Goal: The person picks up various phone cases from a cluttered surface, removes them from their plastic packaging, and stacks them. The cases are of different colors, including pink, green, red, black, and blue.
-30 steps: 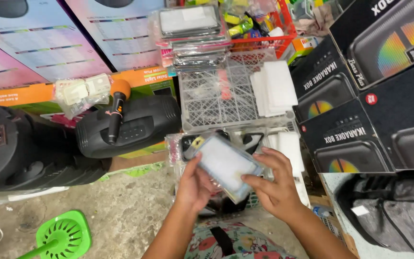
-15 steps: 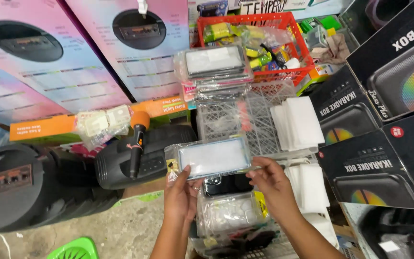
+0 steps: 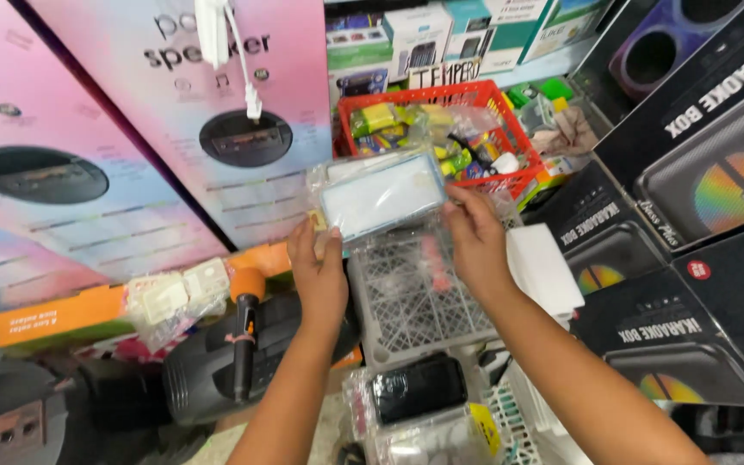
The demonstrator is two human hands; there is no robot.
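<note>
Two hands, left hand (image 3: 320,275) and right hand (image 3: 474,241), pinch opposite ends of a flat clear plastic packet with pale blue insert (image 3: 381,196), fingers closed on its edges, holding it level above the grey plastic lattice crate (image 3: 415,297), before the red wire basket (image 3: 441,96), apparently for inspection.

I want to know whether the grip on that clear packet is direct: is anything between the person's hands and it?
Nothing visible. The left hand holds the lower left corner of the clear packet, and the right hand pinches its right edge. Both touch the wrapper directly, holding it up above the grey crate.
</note>
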